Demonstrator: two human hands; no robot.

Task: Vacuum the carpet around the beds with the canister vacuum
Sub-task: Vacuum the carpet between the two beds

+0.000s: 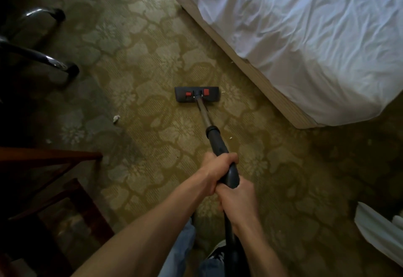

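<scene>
The fingers (pixel 227 159) of the left hand (pixel 216 174) are curled tightly over the top of the black handle (pixel 232 175) of the vacuum, knuckles up, and the right hand (pixel 238 202) sits just behind and touching it, wrapped round the same handle where it bends down into the hose (pixel 231 233). Both forearms reach in from the bottom edge of the view. From the grip a thick black sleeve narrows into a thin metal tube (pixel 204 115), which slants forward and down to the floor head (pixel 197 94), a flat dark bar with two red pedals. The head lies flat on the patterned carpet (pixel 152 146), near the middle of the open strip and beside the long side of the bed (pixel 305 36) without touching it. White crumpled sheets hang over the bed's beige base (pixel 261 80), and its near corner points toward the person. A small white crumb (pixel 223 92) lies just off the head's right end, another (pixel 230 138) right of the tube, and a bigger scrap of paper (pixel 116 118) lies well to the left. At the carpet's left edge stand shiny black chair legs (pixel 50 60) and, nearer, a dark wooden frame (pixel 54 156). A white cloth (pixel 375 231) lies at the lower right corner, and jeans (pixel 185 244) and a shoe (pixel 218 252) show below the hands
</scene>
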